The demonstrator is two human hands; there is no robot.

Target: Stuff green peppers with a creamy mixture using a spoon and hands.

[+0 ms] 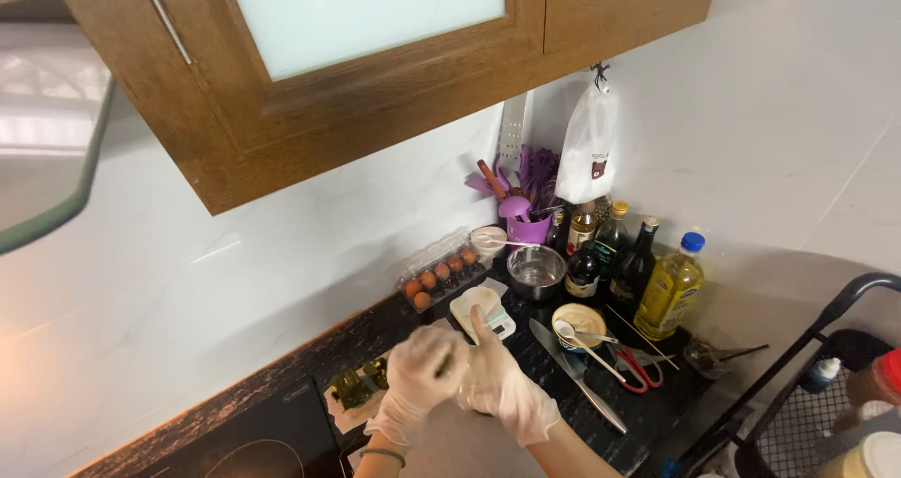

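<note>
Both hands meet low at centre over the dark stone desk point(657, 412). Your left hand point(418, 375) and right hand point(502, 384) wear thin translucent gloves and press together; the right thumb points up, and the left hand's fingers close around the right glove near its palm, so both hands are narrow, holding nothing but glove film as far as can be seen. Judgement: seat the film evenly, pull from the cuff rather than the fingertips, and keep the elbows in, since the knife point(577, 375) and red-handled scissors point(638, 365) lie just beside the right hand. Just beyond the fingers sits a small white scale point(481, 307); near it a steel bowl point(536, 270) and a cream bowl with a white spoon point(579, 323). An egg carton point(441, 273) lies along the white wall, with a purple utensil holder point(527, 225) and several bottles point(668, 290) in the corner. A wooden cabinet point(310, 112) hangs overhead; a wire rack point(817, 403) stands at right.
</note>
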